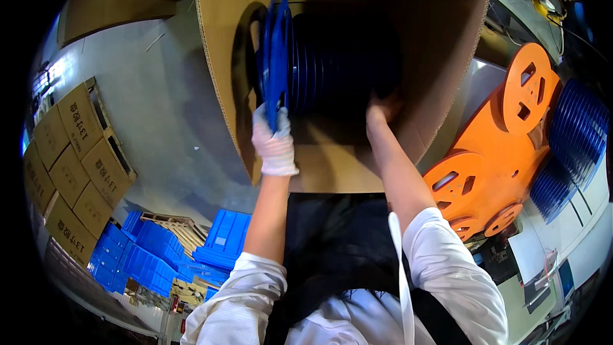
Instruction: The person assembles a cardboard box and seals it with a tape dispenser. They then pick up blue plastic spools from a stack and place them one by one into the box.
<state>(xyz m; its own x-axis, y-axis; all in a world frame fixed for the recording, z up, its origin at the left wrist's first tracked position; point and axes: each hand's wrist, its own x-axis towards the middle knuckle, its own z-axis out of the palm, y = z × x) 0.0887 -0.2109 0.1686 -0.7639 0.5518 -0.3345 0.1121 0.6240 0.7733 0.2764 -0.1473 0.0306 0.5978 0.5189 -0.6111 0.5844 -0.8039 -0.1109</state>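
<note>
A row of blue plastic reels [319, 67] stands on edge inside a large open cardboard box [335, 176]. At the row's left end, two or so bright blue reel discs [276, 51] stand slightly apart from the darker ones. My left hand [274, 145], in a white glove, is closed on the lower rim of these discs. My right hand [384, 110] reaches into the box's shadow and holds the lower edge of the row near its right end. Its fingertips are partly lost in the dark.
An orange stand with round slotted discs [504, 147] is right of the box, beside more stacked blue reels [578, 128]. Closed cartons [80, 166] are piled on a pallet at left. Blue plastic bins [150, 259] sit at lower left. Flat cardboard [115, 9] lies upper left.
</note>
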